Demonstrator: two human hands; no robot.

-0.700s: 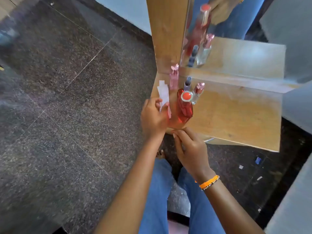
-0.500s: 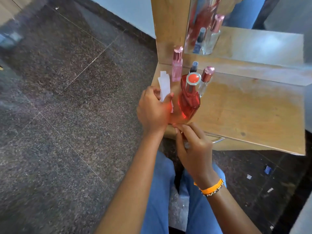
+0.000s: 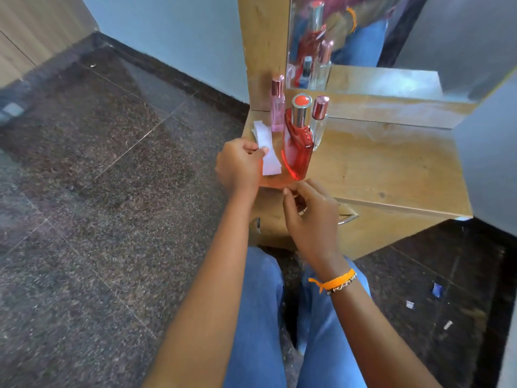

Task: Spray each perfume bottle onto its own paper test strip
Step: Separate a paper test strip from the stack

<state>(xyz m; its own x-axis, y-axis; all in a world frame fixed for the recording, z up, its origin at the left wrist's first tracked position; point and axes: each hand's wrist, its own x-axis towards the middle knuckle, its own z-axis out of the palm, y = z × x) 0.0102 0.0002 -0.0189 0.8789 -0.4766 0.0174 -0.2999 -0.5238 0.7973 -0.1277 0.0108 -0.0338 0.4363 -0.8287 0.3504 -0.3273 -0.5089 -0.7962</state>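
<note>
A tall red perfume bottle (image 3: 298, 148) with a silver collar and red cap stands near the front left corner of the wooden dresser top (image 3: 386, 163). Behind it stand a slim pink bottle (image 3: 277, 112) and a clear bottle with a rose cap (image 3: 319, 121). My left hand (image 3: 239, 166) pinches a white paper strip (image 3: 270, 161) just left of the red bottle. More strips (image 3: 260, 130) lie behind it. My right hand (image 3: 310, 217) is curled at the dresser's front edge, fingertips just below the red bottle's base; whether it holds anything is hidden.
A mirror (image 3: 363, 37) at the back of the dresser reflects the bottles and my arm. A drawer with a metal handle (image 3: 348, 218) sits under the top. Dark speckled floor lies to the left, with small scraps (image 3: 436, 289) to the right. My jeans-clad legs are below.
The view has shifted upward and closer. The paper strip now sticks out lower and further from my left hand, beside the red bottle. My right hand stays at the dresser's edge.
</note>
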